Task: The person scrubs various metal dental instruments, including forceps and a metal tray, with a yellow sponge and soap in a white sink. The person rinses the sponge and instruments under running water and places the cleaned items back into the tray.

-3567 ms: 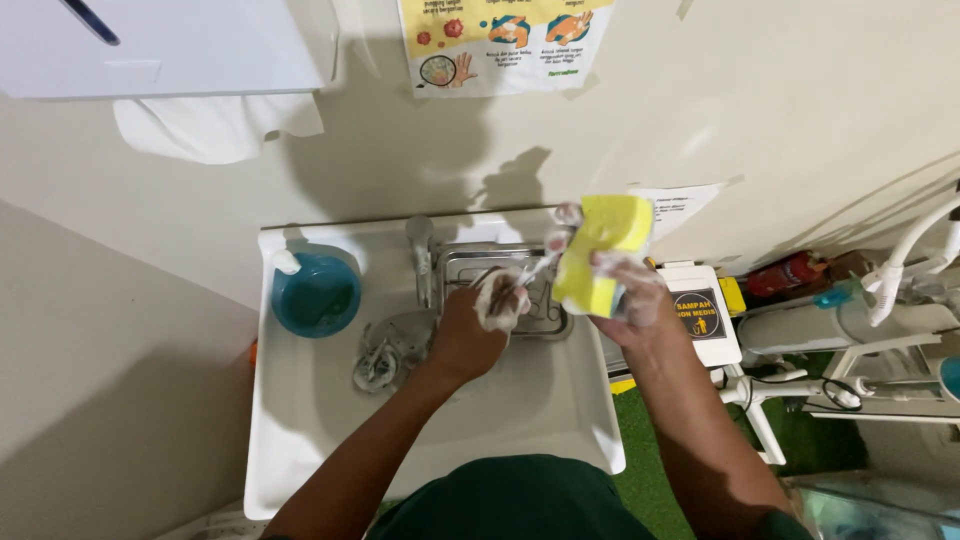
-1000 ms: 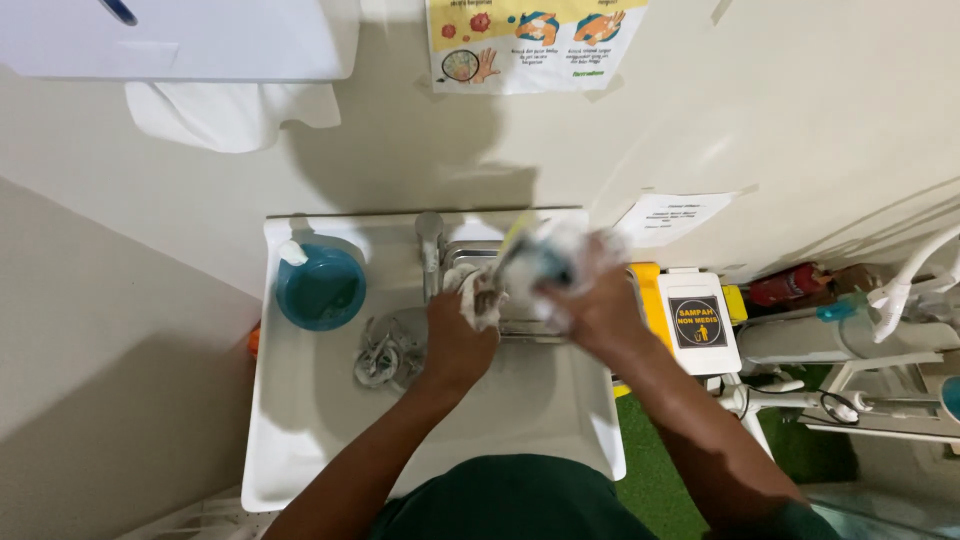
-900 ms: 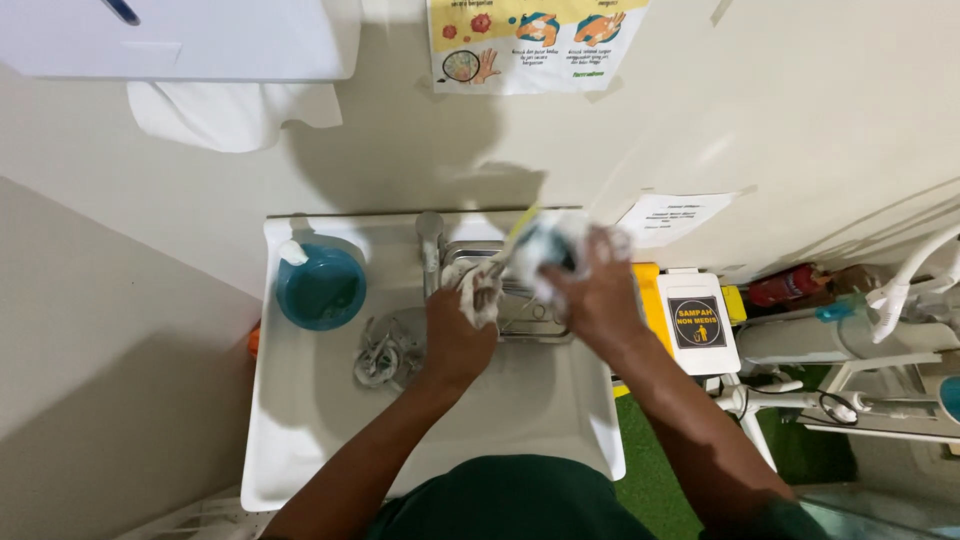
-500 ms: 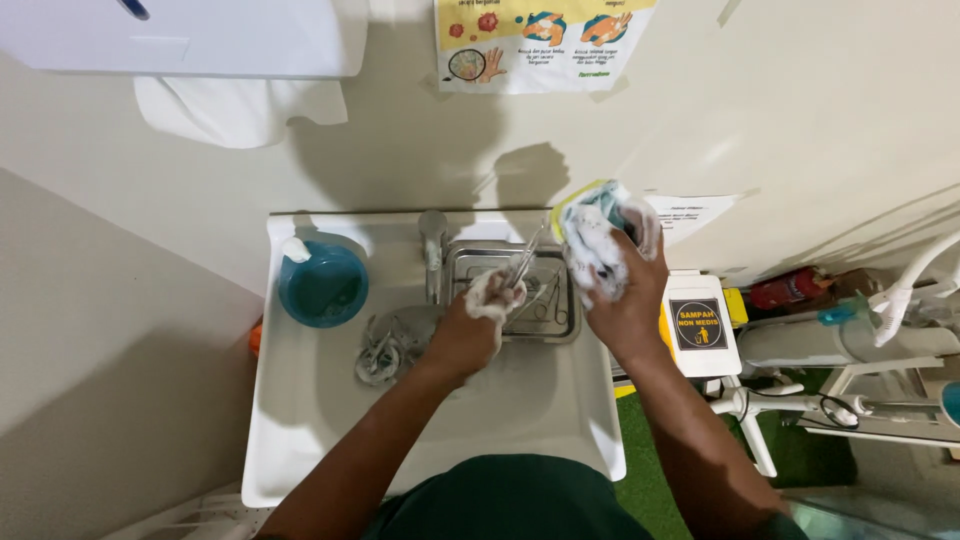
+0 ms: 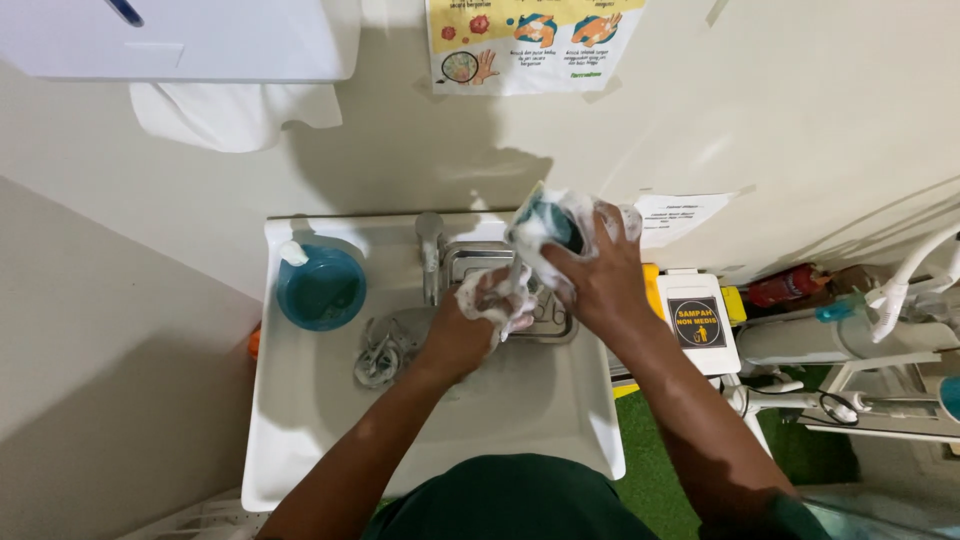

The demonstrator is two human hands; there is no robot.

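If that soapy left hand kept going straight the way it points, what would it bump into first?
The left hand points up toward the wall. Most likely it would first meet the metal tray at the back of the sink, beside the tap. Depth is hard to judge from above.

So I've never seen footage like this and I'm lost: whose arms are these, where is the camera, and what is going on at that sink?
The camera sits on a person's head and looks straight down, so both arms are that person's own. They stand at a white sink fixed to a wall. The right hand grips a soapy sponge. The left hand, covered in foam, holds a thin metal instrument over a metal tray. A blue jug stands in the sink's corner, beside the tap.
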